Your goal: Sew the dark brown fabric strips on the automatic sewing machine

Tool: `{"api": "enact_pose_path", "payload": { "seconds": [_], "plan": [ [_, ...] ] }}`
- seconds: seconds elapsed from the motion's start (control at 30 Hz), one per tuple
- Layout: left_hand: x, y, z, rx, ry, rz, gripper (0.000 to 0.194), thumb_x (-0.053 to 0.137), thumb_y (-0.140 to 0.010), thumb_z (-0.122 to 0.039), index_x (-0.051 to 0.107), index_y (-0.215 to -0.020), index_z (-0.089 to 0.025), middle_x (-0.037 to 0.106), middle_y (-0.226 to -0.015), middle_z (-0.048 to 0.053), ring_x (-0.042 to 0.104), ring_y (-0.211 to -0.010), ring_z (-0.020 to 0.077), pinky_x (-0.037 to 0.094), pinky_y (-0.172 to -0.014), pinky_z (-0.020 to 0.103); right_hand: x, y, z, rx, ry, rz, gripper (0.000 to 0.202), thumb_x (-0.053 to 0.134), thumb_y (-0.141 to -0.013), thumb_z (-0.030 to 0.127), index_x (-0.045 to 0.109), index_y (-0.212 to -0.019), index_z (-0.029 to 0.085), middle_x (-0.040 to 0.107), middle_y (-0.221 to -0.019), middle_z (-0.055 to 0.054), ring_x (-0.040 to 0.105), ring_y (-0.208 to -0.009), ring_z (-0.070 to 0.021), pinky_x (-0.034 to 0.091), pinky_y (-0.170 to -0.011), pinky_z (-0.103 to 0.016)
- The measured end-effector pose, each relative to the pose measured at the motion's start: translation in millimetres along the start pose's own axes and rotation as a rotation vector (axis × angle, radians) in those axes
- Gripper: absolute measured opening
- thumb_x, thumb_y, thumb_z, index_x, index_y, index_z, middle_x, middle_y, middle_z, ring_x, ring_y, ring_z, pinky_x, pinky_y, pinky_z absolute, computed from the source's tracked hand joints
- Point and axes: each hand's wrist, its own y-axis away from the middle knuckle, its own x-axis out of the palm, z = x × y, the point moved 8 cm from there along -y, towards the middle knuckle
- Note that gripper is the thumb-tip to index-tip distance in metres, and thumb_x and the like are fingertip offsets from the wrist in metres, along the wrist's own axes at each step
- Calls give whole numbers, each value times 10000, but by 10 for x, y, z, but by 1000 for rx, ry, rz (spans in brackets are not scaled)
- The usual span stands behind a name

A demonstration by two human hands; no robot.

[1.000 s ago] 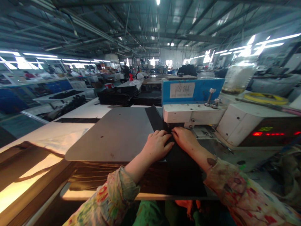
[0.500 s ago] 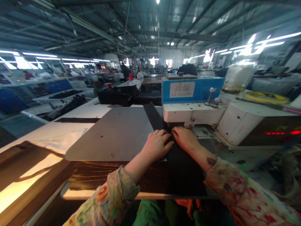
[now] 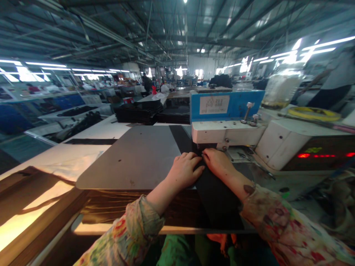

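Observation:
A long black strip of fabric [image 3: 219, 197] runs from the front edge up under the head of a white and blue sewing machine [image 3: 227, 131]. Its far end lies across the grey metal plate [image 3: 133, 155]. My left hand [image 3: 188, 167] rests on the strip, fingers bent together and thumb toward the right. Close beside it, my right hand [image 3: 217, 160] pinches the strip just in front of the machine head. Both hands' fingertips are partly hidden against the dark fabric.
Beneath the plate is a stack of brown-lit fabric pieces [image 3: 138, 208]. Black stacks [image 3: 138, 112] stand behind it. To the right are the machine's control box [image 3: 280, 144], a yellow ring [image 3: 313, 114] and a clear plastic jar [image 3: 283, 88]. A person [image 3: 332, 81] is at far right.
The strip's far end has settled lower onto the plate. More red and green lights show on the control box. A person has come into view at far right. My hands have barely moved.

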Motion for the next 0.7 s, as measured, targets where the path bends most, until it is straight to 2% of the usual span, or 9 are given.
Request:
{"api": "enact_pose_path", "payload": {
  "seconds": [0.7],
  "plan": [
    [-2,0,-9,1,-2,3,324,377,-844,-426,537,-1064,-251,539,-1074,12,463,-961,198,388,-777,335,4,-3,12,-2,25,23,212,366,-858,215,572,-872,164,631,-858,-65,585,-782,-159,380,-676,-243]
  ]
}}
